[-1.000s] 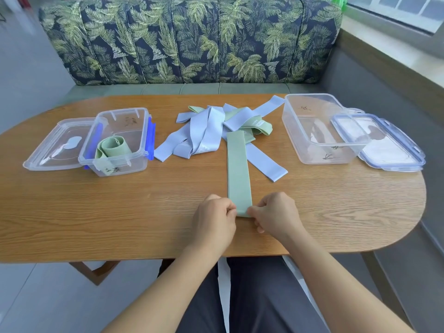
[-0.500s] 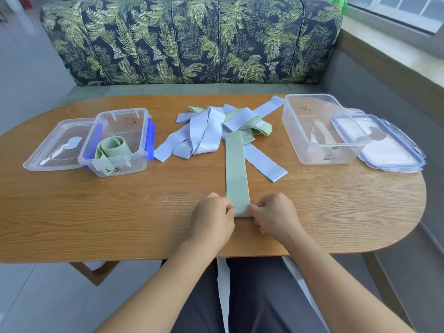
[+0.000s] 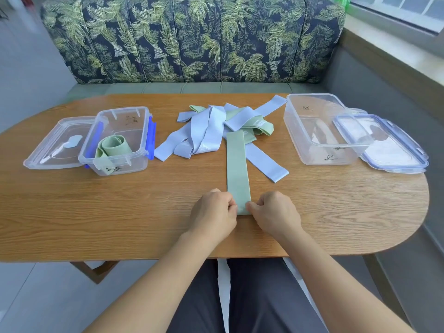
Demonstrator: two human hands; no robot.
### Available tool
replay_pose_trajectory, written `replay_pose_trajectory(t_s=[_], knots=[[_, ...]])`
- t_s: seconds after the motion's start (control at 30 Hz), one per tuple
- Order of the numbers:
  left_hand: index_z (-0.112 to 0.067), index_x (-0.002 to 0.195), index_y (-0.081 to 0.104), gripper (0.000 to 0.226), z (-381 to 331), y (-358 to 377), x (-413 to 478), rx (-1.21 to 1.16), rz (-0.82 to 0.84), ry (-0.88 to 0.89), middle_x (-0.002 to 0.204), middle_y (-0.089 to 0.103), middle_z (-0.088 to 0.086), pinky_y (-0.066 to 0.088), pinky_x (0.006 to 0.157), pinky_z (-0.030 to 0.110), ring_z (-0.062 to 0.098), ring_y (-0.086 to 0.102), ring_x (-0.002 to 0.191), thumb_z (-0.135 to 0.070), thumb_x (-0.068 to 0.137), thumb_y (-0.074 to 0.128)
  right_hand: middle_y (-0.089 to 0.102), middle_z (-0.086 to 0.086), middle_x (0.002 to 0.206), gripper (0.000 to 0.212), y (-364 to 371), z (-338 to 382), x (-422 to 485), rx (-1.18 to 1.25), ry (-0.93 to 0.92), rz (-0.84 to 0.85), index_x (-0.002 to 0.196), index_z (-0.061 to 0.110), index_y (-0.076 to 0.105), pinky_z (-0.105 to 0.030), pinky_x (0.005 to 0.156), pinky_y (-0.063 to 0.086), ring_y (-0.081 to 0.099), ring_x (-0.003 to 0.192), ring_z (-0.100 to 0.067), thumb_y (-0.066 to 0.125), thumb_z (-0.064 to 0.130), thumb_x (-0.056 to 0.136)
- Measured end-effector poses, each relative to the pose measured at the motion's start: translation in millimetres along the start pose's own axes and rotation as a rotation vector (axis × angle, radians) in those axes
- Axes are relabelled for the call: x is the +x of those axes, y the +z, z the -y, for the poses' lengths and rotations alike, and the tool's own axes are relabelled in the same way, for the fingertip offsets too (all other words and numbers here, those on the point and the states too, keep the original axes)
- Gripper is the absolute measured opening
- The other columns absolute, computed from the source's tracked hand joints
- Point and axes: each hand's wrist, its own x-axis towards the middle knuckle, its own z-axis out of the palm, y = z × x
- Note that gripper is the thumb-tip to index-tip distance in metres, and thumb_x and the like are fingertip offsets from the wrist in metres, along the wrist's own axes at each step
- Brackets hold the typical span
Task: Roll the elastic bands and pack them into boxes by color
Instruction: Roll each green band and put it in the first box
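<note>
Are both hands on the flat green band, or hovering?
Touching. The head view shows the left hand and right hand each pinching a side edge of the green band at its near end, no gap visible.

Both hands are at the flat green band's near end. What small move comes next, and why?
Probably curl that end over and begin rolling away from the body. The left hand and right hand pinch the flat pale green elastic band, lying straight and unrolled; a rolled green band already sits in the left clear plastic box.
</note>
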Motion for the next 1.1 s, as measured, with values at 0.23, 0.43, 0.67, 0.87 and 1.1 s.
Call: replay_pose_trajectory(t_s=[0.23,0.43,0.67,0.87,1.1], knots=[[-0.02,0.078,0.069,0.014,1.2,-5.4,11.7,-0.02,0.091,-0.037,0.084,0.066,-0.007,0.054,0.068,0.031,0.014,0.062,0.076,-0.023,0.089,0.062,0.062,0.006,0.085,0.009,8.8,-6.0,-20.6,-0.065,-0.482,-0.269,0.085,0.017,0.073,-0.026,0.06,0.035,0.057,0.084,-0.019,0.064,0.014,0.086],[-0.024,0.071,0.067,0.016,8.7,-8.4,21.4,-0.114,0.172,-0.046,0.079,0.068,-0.009,0.055,0.075,0.03,0.011,0.064,0.078,-0.025,0.087,0.067,0.064,0.001,0.098,0.021,12.9,-10.2,-12.5,-0.058,-0.565,-0.146,0.097,0.014,0.077,-0.027,0.069,0.042,0.056,0.099,-0.021,0.063,0.007,0.084],[-0.02,0.109,0.072,0.031,19.5,1.8,29.6,-0.136,0.167,0.349,0.113,0.068,-0.011,0.038,0.102,0.037,0.01,0.051,0.114,-0.023,0.095,0.044,0.062,-0.001,0.086,0.019,11.7,-14.6,-2.1,-0.06,-0.688,-0.14,0.087,0.013,0.075,-0.032,0.063,0.048,0.058,0.083,-0.025,0.058,0.005,0.086],[-0.026,0.129,0.061,0.06,30.5,-4.2,49.0,0.059,0.222,0.379,0.136,0.053,-0.014,0.023,0.098,0.024,0.005,0.038,0.128,-0.027,0.081,0.025,0.063,0.002,0.087,0.016,7.1,-15.6,0.3,-0.033,-0.71,-0.101,0.085,0.013,0.075,-0.025,0.065,0.043,0.059,0.083,-0.022,0.063,0.003,0.085],[-0.018,0.12,0.068,0.05,39.2,6.0,60.2,-0.036,0.158,0.384,0.125,0.059,-0.007,0.031,0.098,0.023,0.012,0.047,0.116,-0.017,0.084,0.033,0.062,0.002,0.1,0.02,2.2,-12.5,7.9,-0.077,-0.712,-0.047,0.1,0.014,0.074,-0.024,0.072,0.042,0.057,0.096,-0.018,0.055,0.012,0.095]])
